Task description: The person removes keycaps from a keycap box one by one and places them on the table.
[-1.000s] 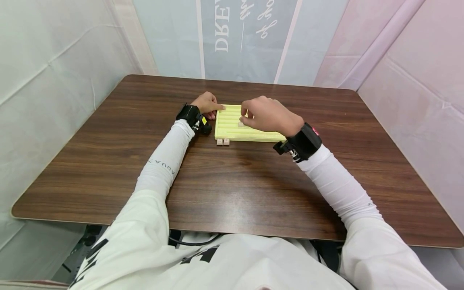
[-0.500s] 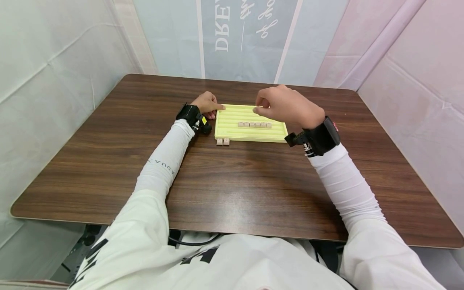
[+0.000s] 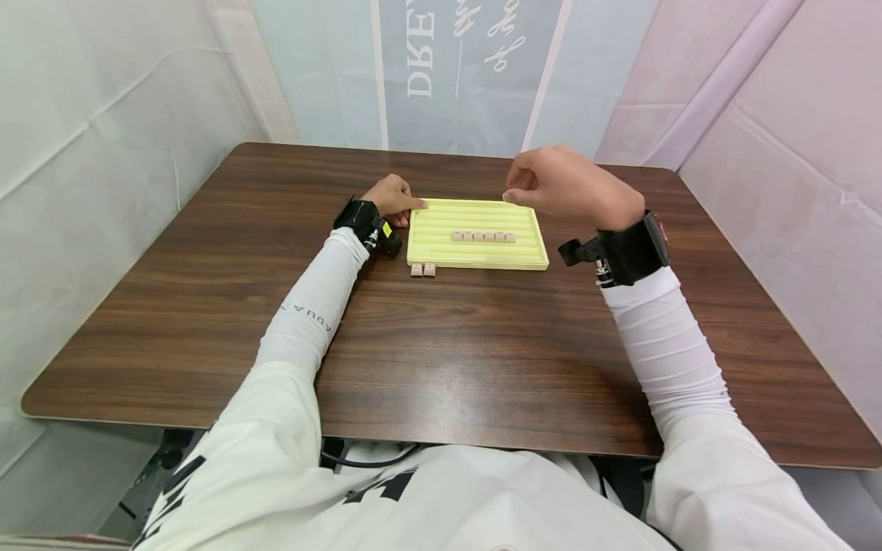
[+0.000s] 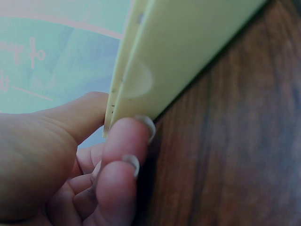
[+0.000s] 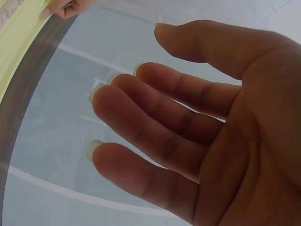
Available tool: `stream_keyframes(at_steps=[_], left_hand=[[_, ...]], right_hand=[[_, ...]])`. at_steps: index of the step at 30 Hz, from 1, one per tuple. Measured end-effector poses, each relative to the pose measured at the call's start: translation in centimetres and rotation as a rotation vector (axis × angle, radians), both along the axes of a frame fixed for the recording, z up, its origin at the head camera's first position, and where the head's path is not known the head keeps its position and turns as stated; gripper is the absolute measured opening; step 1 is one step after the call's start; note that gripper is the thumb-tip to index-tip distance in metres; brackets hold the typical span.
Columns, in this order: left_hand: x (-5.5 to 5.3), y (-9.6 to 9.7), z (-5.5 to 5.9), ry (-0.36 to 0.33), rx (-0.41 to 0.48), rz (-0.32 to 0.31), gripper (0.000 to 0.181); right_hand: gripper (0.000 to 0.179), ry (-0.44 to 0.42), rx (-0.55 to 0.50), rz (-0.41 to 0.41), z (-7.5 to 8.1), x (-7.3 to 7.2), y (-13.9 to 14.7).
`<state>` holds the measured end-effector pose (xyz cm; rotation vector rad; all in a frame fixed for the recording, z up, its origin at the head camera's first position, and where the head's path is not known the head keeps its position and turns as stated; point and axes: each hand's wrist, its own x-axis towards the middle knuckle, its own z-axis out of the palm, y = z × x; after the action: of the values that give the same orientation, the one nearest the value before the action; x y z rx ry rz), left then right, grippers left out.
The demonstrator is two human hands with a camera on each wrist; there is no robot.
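Observation:
A pale yellow ridged tray (image 3: 475,214) lies near the back of the table. Across one of its grooves runs a row of several small beige letter tiles (image 3: 483,237). My left hand (image 3: 393,200) pinches the tray's left back corner. In the left wrist view the thumb (image 4: 89,113) lies over the rim while curled fingers (image 4: 126,139) press its outer side. Beyond the tray's right back corner hovers my right hand (image 3: 572,184), holding nothing. Its fingers (image 5: 136,122) are slightly bent and apart from the thumb in the right wrist view.
Two more letter tiles (image 3: 423,269) sit side by side on the brown wooden table (image 3: 441,344), just in front of the tray's left front corner. White sheeting (image 3: 103,153) hangs at the sides, and a blue printed curtain (image 3: 468,115) stands behind the table.
My right hand has moved right and back, from over the tray to past its right back corner, uncovering the row of tiles. My left hand has stayed at the corner.

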<state>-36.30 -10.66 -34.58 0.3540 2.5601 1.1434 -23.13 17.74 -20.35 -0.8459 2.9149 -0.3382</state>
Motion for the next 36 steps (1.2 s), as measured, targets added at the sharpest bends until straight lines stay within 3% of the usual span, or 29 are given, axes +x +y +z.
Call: stream_keyframes(at_steps=[16,28,36], left_hand=[[0.5,0.0,0.3,-0.013,0.01,-0.004,0.032],[0.4,0.0,0.3,0.0,0.006,-0.005,0.031],[0.3,-0.1,0.3,-0.008,-0.001,-0.004,0.032]], right_hand=[[0.029,-0.04,0.001,-0.025,-0.4,-1.0,0.9],[0.028,-0.029,-0.006,-0.005,-1.5,-2.5,2.0],[0.028,-0.08,0.015,-0.007,-2.7,-3.6,2.2]])
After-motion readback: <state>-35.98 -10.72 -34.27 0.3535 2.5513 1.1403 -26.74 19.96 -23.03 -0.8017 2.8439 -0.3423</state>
